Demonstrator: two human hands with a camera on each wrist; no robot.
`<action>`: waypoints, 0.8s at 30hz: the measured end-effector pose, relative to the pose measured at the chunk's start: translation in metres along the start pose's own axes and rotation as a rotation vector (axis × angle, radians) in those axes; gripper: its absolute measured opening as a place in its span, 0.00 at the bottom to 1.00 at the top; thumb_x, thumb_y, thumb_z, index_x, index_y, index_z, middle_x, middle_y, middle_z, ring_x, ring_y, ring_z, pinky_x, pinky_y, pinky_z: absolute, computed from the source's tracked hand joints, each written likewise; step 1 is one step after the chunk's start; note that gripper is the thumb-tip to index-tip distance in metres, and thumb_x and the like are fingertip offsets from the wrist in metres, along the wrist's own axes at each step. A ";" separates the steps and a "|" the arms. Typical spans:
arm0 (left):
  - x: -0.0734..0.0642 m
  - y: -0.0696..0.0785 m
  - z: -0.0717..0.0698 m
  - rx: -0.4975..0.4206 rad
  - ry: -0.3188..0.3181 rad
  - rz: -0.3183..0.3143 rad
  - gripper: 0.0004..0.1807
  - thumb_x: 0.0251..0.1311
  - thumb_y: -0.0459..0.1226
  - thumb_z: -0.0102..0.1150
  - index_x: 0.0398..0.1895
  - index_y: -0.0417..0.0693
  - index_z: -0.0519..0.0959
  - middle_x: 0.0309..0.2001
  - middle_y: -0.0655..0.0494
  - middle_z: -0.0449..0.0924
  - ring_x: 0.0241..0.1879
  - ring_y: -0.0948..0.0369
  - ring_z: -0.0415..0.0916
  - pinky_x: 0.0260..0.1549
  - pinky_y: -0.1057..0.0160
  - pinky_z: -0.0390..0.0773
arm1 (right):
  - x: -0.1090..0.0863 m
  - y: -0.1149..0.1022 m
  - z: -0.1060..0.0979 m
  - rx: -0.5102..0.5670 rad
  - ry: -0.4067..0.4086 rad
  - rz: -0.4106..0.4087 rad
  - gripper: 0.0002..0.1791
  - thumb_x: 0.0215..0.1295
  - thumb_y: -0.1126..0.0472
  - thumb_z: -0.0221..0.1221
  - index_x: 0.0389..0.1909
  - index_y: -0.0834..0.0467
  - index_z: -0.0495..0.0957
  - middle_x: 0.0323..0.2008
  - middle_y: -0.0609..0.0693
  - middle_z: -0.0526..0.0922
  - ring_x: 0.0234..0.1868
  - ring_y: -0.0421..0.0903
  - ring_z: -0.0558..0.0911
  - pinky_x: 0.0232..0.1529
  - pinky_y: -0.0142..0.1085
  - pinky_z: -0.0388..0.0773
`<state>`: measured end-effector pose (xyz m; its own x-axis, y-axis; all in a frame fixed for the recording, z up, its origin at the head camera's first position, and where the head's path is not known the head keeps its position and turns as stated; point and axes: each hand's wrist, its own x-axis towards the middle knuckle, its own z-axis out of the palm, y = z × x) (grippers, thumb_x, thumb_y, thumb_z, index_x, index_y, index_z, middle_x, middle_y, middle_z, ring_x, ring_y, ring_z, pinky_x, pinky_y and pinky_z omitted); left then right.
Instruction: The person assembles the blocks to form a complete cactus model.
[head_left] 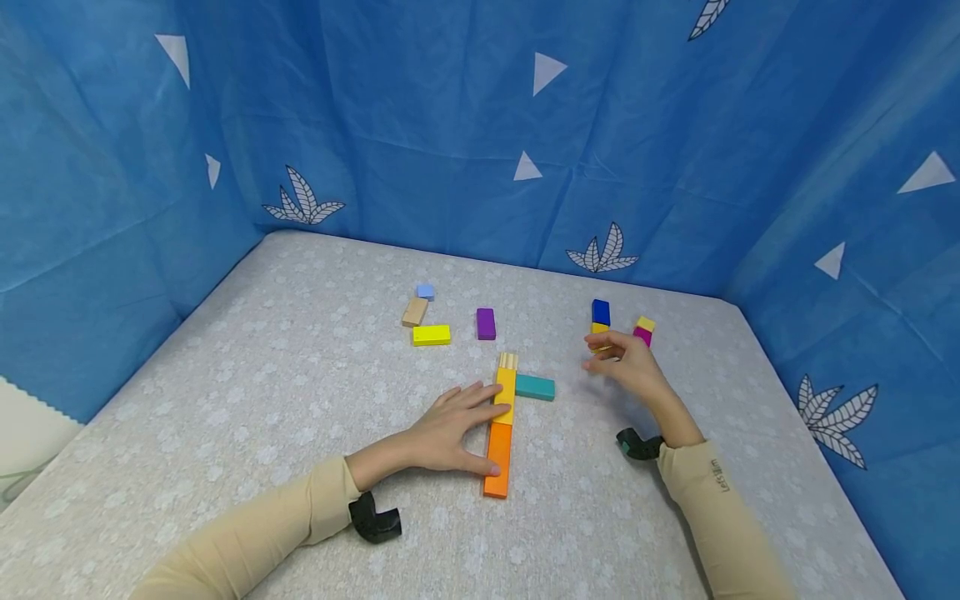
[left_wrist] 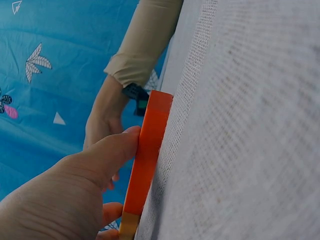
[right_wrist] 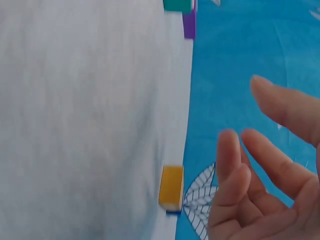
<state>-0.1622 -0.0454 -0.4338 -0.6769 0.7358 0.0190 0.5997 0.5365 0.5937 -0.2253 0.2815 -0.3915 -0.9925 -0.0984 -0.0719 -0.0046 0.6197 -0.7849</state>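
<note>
- Surface [head_left: 262,375].
- Left hand [head_left: 453,429]: fingers extended, touching the row, seemingly steadying it.
- Right hand [head_left: 630,362]: loosely curved, holding nothing; the next move likely calls for pinching a block.
- Orange block [head_left: 501,450] and amber block [head_left: 507,397]: mid-surface, end to end, long axis roughly 6 to 12 o'clock.
- Teal block [head_left: 535,387]: pointing toward 3.

orange block [head_left: 500,448], teal block [head_left: 536,387]

Smooth orange block [head_left: 499,446], rough-woven cloth [left_wrist: 245,130] (matt)
</note>
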 end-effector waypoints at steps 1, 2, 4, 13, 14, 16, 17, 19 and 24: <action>0.000 0.000 0.000 -0.001 0.000 0.000 0.47 0.52 0.62 0.65 0.74 0.57 0.62 0.79 0.57 0.47 0.78 0.51 0.40 0.75 0.43 0.40 | 0.001 0.001 -0.002 -0.002 0.027 0.015 0.27 0.62 0.61 0.65 0.61 0.64 0.73 0.58 0.63 0.77 0.51 0.55 0.79 0.41 0.29 0.78; 0.000 0.000 0.000 -0.001 -0.001 0.000 0.47 0.52 0.62 0.64 0.74 0.57 0.62 0.79 0.57 0.47 0.78 0.51 0.39 0.75 0.43 0.40 | 0.002 0.002 -0.004 -0.007 0.050 0.028 0.29 0.62 0.61 0.65 0.63 0.63 0.72 0.59 0.63 0.76 0.52 0.56 0.78 0.42 0.30 0.78; 0.000 0.000 0.000 -0.001 -0.002 -0.001 0.47 0.52 0.62 0.65 0.74 0.57 0.62 0.79 0.56 0.47 0.78 0.51 0.39 0.75 0.43 0.40 | 0.004 0.004 -0.007 -0.010 0.092 0.061 0.31 0.62 0.61 0.65 0.65 0.61 0.70 0.62 0.61 0.74 0.55 0.57 0.77 0.45 0.32 0.78; -0.002 -0.001 0.000 -0.007 0.003 0.001 0.47 0.52 0.62 0.65 0.74 0.56 0.63 0.78 0.56 0.48 0.78 0.50 0.40 0.75 0.43 0.40 | 0.017 0.012 -0.009 -0.016 0.123 0.121 0.39 0.61 0.62 0.66 0.72 0.58 0.62 0.70 0.63 0.63 0.64 0.62 0.71 0.62 0.55 0.73; -0.002 -0.001 0.000 -0.008 0.004 0.001 0.47 0.52 0.62 0.65 0.74 0.56 0.63 0.78 0.56 0.48 0.78 0.50 0.40 0.75 0.43 0.40 | 0.019 0.013 -0.009 -0.019 0.121 0.132 0.39 0.61 0.62 0.66 0.72 0.58 0.61 0.71 0.63 0.63 0.64 0.62 0.70 0.63 0.55 0.72; -0.002 -0.001 0.000 -0.013 0.003 -0.001 0.47 0.52 0.62 0.65 0.74 0.56 0.63 0.78 0.56 0.48 0.78 0.50 0.40 0.75 0.43 0.40 | 0.023 0.014 -0.009 -0.025 0.113 0.157 0.40 0.61 0.61 0.66 0.73 0.58 0.60 0.71 0.63 0.62 0.65 0.61 0.70 0.64 0.55 0.71; -0.002 -0.001 0.000 -0.013 0.004 0.000 0.47 0.52 0.62 0.65 0.74 0.56 0.63 0.78 0.56 0.48 0.78 0.50 0.40 0.75 0.43 0.40 | 0.025 0.014 -0.009 -0.031 0.110 0.169 0.41 0.61 0.61 0.66 0.73 0.58 0.59 0.71 0.63 0.61 0.65 0.61 0.70 0.64 0.55 0.70; -0.001 -0.001 0.000 -0.012 0.002 -0.001 0.47 0.52 0.62 0.65 0.74 0.57 0.63 0.78 0.57 0.48 0.78 0.51 0.40 0.75 0.43 0.40 | 0.029 0.015 -0.009 -0.051 0.105 0.195 0.42 0.61 0.60 0.66 0.74 0.58 0.58 0.72 0.63 0.61 0.64 0.61 0.70 0.64 0.55 0.70; 0.001 -0.001 0.001 -0.003 0.002 0.000 0.47 0.51 0.62 0.65 0.74 0.58 0.62 0.79 0.58 0.48 0.79 0.52 0.40 0.75 0.43 0.40 | 0.035 0.014 -0.008 -0.075 0.091 0.249 0.44 0.60 0.60 0.67 0.74 0.59 0.56 0.73 0.64 0.59 0.66 0.62 0.68 0.65 0.54 0.69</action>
<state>-0.1627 -0.0451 -0.4350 -0.6776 0.7352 0.0203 0.5986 0.5352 0.5960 -0.2610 0.2932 -0.4002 -0.9710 0.1325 -0.1990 0.2356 0.6726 -0.7015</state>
